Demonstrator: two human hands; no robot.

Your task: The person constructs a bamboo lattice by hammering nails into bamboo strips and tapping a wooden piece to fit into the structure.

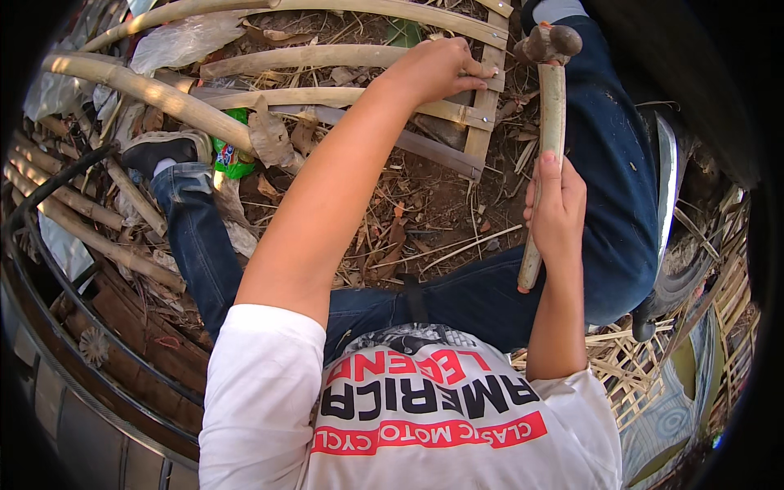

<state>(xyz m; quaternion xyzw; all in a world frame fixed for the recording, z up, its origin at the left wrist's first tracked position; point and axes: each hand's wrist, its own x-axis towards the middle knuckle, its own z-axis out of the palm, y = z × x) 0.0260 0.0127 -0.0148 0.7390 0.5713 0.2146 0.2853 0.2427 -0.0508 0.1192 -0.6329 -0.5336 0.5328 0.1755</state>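
My right hand is wrapped round the wooden handle of a hammer, held upright with its rusty head at the top, over my right leg. My left hand is closed in a pinch where a bamboo slat meets a bamboo crosspiece. Whatever lies between its fingertips is too small to make out. Small shiny nail heads show at other joints of this bamboo frame. More slats run leftward from the crosspiece, above and below my left hand.
Thick bamboo poles lie at the left, beside clear plastic sheeting and a green wrapper. Dry leaves and straw litter the soil. Black metal bars curve at the lower left. At the right are a curved shiny metal strip and woven bamboo.
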